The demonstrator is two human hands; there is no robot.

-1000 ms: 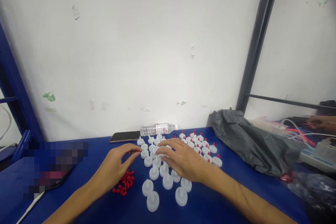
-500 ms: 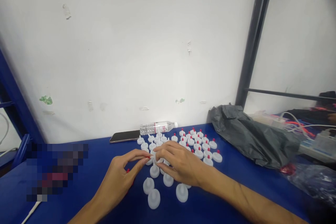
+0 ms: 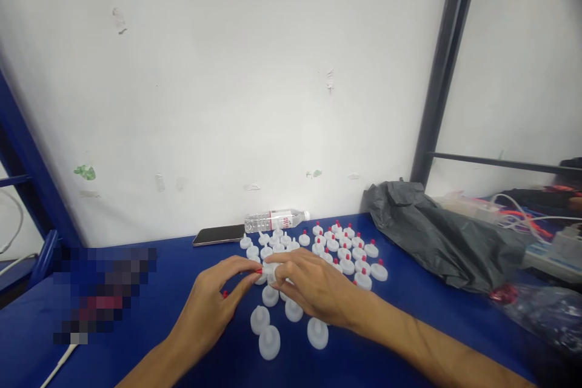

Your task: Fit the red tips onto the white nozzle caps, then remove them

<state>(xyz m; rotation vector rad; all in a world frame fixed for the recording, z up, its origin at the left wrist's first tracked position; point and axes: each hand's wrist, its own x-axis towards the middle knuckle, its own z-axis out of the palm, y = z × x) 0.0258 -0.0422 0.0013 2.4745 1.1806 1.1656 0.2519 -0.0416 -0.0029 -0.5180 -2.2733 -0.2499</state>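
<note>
Left hand [image 3: 211, 296], lower centre of frame: thumb and index pinching small red tip [image 3: 259, 271]. Right hand [image 3: 316, 286], just right: fingers curled around white cap [image 3: 271, 271], nozzle toward red tip; can't tell how far seated. Plain white caps [image 3: 270, 343] bottom centre. Red-tipped caps [image 3: 347, 265] right of centre. Bottle [image 3: 278, 220] lies behind, beside phone [image 3: 218, 235].

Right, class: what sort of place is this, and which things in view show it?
Probably a workshop bench for small parts: a blue table holds many matching white caps, some with red tips, and a dark plastic bag lies beside them.
</note>
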